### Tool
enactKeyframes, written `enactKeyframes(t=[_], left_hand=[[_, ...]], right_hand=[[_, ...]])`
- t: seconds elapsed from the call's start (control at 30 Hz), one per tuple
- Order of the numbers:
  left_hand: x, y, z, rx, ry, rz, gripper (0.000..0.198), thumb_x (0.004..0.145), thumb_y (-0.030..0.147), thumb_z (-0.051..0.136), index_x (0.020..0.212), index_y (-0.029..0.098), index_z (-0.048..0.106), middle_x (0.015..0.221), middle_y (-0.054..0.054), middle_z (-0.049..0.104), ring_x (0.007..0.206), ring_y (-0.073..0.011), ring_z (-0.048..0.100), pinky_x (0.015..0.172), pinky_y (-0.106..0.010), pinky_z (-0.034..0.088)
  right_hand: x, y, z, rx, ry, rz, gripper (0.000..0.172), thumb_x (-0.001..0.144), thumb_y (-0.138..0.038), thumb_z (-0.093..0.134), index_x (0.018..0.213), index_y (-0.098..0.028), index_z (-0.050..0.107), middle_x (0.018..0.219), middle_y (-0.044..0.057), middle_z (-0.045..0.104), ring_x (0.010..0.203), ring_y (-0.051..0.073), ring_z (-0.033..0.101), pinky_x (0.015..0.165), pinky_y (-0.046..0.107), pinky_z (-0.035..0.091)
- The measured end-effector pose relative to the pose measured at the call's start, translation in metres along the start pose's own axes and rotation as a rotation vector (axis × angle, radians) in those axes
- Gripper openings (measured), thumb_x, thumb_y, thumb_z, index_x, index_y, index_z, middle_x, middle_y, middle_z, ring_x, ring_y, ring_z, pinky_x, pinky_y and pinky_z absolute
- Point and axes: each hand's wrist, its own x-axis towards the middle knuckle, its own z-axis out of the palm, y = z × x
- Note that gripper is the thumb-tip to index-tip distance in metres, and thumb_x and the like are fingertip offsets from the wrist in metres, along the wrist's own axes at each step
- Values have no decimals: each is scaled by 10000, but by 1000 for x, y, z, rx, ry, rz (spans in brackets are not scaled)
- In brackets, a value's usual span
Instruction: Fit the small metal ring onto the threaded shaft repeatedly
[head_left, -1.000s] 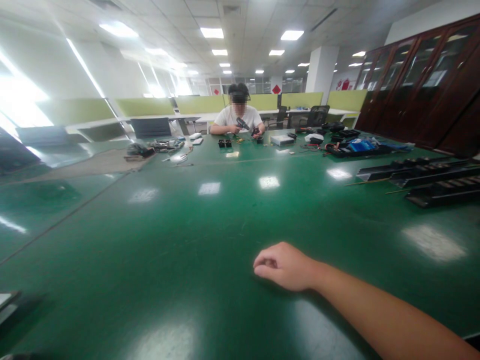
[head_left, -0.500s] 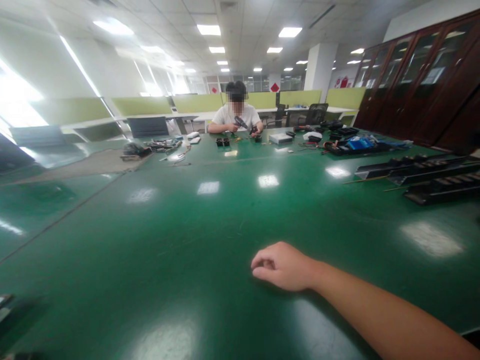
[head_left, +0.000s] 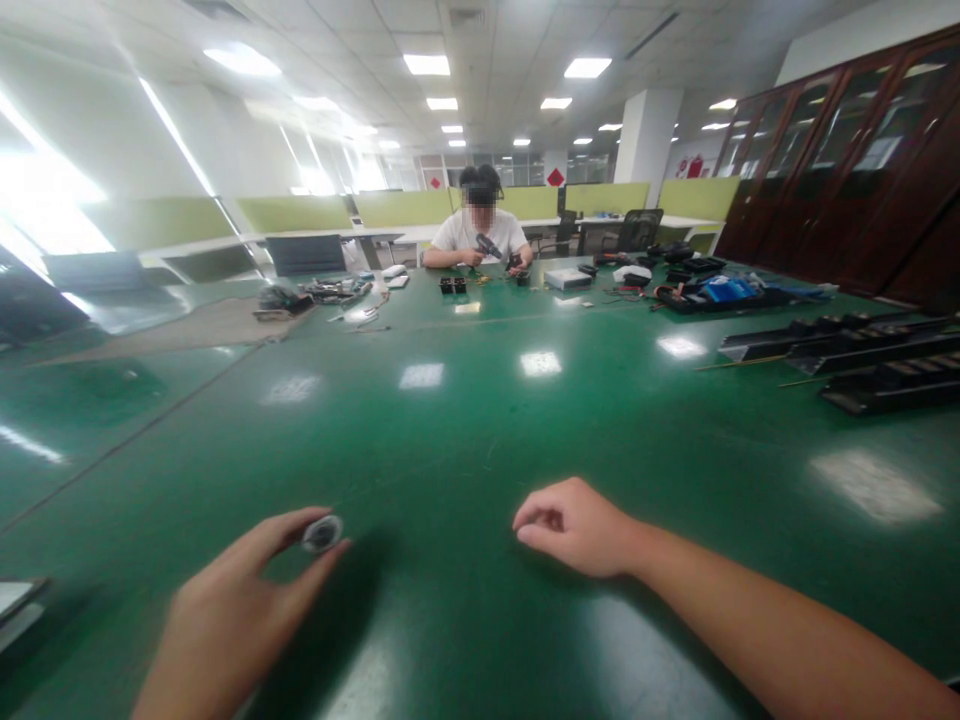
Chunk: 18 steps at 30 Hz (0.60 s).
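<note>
My left hand is raised above the green tabletop at lower left. Its thumb and fingertips grip a small round grey object with a pale rim and a darker middle; its exact kind is not clear. To the right, my right hand rests on the table with its fingers loosely curled in, and nothing shows in them. Bare green surface separates the two hands.
Across the table a person in a white shirt holds a power drill. Black rail-like parts lie at right, near a blue bundle. Loose tools and parts sit at far left. A flat stacked item is at the left edge.
My left hand has come into view from the lower left with the small round grey object in its grip. My right hand keeps its curled pose; the view has shifted slightly.
</note>
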Motion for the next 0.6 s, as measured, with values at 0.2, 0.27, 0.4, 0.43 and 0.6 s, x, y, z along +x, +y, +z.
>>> enactKeyframes(t=[0.2, 0.27, 0.4, 0.43, 0.6], left_hand=[[45, 107, 58, -304, -320, 227, 137, 770, 166, 633, 901, 206, 624, 876, -15, 668, 793, -170, 635, 725, -277, 503], [49, 124, 75, -328, -379, 230, 189, 737, 111, 625, 904, 200, 624, 839, -19, 653, 771, -175, 620, 713, -282, 493], [44, 120, 99, -360, -418, 216, 191, 749, 128, 646, 923, 207, 636, 829, -22, 646, 781, -184, 614, 718, -289, 490], [42, 116, 102, -380, -406, 206, 183, 756, 150, 664, 927, 210, 638, 839, -22, 651, 787, -185, 616, 721, -290, 492], [40, 103, 104, -508, -332, 187, 236, 761, 237, 747, 978, 208, 659, 914, -37, 688, 831, -187, 641, 743, -297, 516]], right_hand=[[6, 8, -4, 141, 180, 55, 116, 812, -202, 659, 911, -148, 688, 643, -22, 591, 557, 104, 505, 532, 212, 379], [8, 12, -6, 149, 271, 42, 162, 766, -112, 640, 920, -158, 634, 717, -18, 600, 584, 100, 516, 548, 209, 394], [10, 20, -4, 129, 344, 22, 313, 703, -15, 586, 964, -185, 559, 828, -7, 603, 644, 106, 547, 588, 211, 420], [10, 22, -3, 115, 337, 23, 322, 701, -9, 577, 967, -189, 554, 819, -10, 599, 654, 111, 553, 600, 215, 426], [7, 21, 0, 51, 285, 61, 347, 712, -23, 587, 1005, -204, 549, 751, -31, 590, 669, 134, 575, 629, 239, 431]])
